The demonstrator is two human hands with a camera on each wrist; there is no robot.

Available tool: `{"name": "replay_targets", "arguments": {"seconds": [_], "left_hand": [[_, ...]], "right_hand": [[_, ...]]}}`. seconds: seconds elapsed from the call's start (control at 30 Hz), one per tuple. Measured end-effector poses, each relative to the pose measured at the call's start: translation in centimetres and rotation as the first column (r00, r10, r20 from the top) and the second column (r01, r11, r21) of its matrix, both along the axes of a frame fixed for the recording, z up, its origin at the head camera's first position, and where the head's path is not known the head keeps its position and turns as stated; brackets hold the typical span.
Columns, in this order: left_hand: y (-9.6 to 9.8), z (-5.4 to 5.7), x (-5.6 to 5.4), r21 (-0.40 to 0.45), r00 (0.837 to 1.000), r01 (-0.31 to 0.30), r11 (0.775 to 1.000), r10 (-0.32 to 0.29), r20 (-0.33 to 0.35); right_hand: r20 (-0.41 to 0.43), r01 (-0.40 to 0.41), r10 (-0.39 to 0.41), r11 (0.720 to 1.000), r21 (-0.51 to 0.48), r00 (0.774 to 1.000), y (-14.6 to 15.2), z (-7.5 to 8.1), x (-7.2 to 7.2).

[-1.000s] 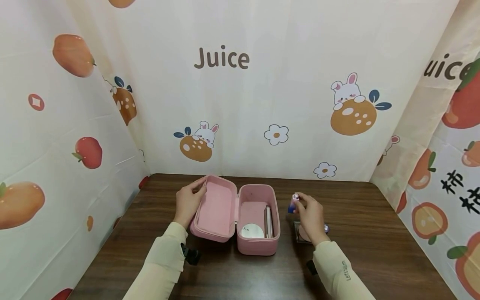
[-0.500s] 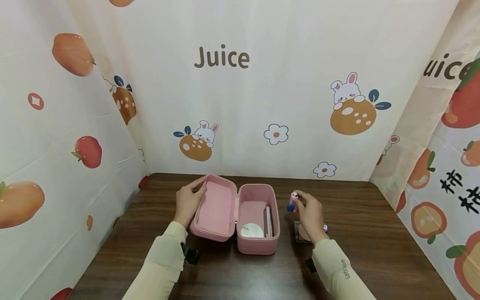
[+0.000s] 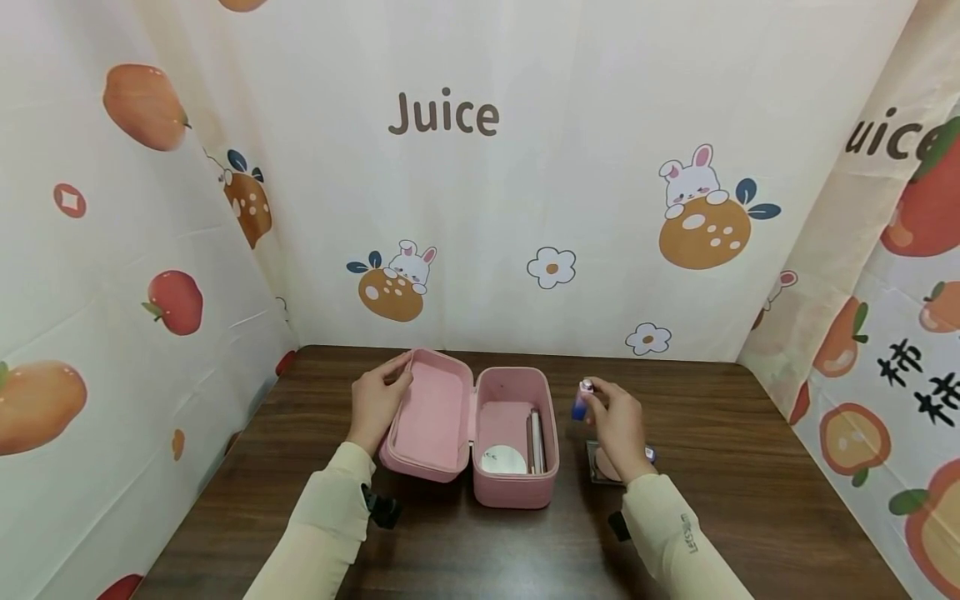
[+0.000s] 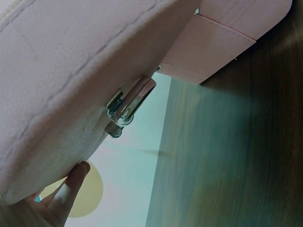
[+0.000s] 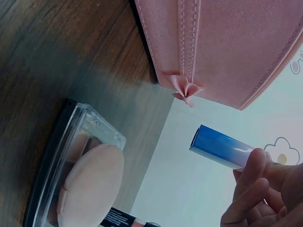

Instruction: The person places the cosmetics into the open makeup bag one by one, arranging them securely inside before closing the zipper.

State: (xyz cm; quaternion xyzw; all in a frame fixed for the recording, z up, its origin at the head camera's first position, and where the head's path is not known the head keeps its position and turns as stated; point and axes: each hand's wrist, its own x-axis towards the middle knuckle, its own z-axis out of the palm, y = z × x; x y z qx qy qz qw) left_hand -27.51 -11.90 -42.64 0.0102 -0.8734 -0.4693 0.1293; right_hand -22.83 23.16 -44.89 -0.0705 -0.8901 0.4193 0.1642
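A pink cosmetic case [image 3: 517,493] stands open on the table, its lid [image 3: 435,417] folded out to the left. My left hand [image 3: 377,406] holds the lid's far left corner, thumb and fingers at the edge; the left wrist view shows fingertips [image 4: 75,177] against the lid. Right of the case, my right hand [image 3: 619,423] pinches a blue-to-pink lipstick tube [image 3: 581,402] above the table. The right wrist view shows the tube's blue end [image 5: 213,142] pointing away from the fingers. Inside the case lie a white round compact [image 3: 503,460] and slim pen-like tubes [image 3: 537,442].
Below my right hand lies a clear-lidded palette [image 5: 78,137] with a beige powder puff [image 5: 92,184] on it. A small dark-labelled tube [image 5: 118,217] lies beside them. Printed curtains [image 3: 480,200] enclose the table's [image 3: 705,467] back and sides.
My right hand has drifted slightly left and farther back with the lipstick tube, towards the case. The left hand stays on the lid.
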Motion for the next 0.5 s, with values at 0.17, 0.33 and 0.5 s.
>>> {"name": "replay_targets", "arguments": {"seconds": [0.17, 0.33, 0.5], "left_hand": [[-0.02, 0.11, 0.16, 0.001, 1.000, -0.002, 1.000, 0.002, 0.000], [0.02, 0.17, 0.23, 0.006, 1.000, -0.002, 1.000, 0.002, 0.002], [0.01, 0.28, 0.27, 0.012, 1.000, 0.000, 1.000, -0.001, 0.009]], "right_hand": [[0.013, -0.004, 0.004, 1.000, -0.003, 1.000, -0.16, 0.28, -0.04], [0.015, -0.004, 0.005, 1.000, -0.027, 1.000, -0.46, 0.54, -0.25], [0.018, -0.013, 0.014, 0.999, -0.046, 1.000, -0.75, 0.96, -0.26]]}}
